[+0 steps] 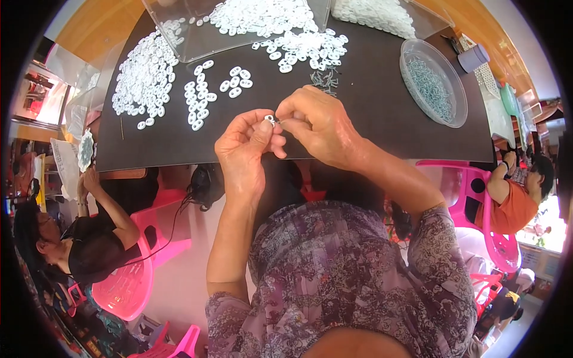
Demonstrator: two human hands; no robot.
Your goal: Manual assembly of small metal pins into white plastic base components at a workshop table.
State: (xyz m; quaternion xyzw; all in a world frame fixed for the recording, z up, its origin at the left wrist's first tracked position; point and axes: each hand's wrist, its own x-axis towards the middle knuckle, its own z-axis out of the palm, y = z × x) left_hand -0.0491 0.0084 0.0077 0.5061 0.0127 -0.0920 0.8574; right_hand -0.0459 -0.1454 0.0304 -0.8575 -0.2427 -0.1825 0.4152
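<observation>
At the near edge of the dark table (382, 107), my left hand (243, 146) holds a small white oval piece with holes (270, 119) between thumb and fingers. My right hand (325, 128) is closed in a pinch against the piece's right side. A tiny metallic screw (279, 122) shows at its fingertips, partly hidden by them. Just beyond my right hand lies a little pile of dark screws (324, 80). Several matching white oval pieces lie past my left hand, in a long cluster (199, 98) and a smaller group (236, 82).
Heaps of white oval pieces lie at the left (143, 77) and far middle (304, 49). A clear bin (197, 52) holds more. White plastic parts (376, 15) fill another bin. Screws fill a round clear tub (458, 108) at right. People sit at left (89, 256) and right (507, 209).
</observation>
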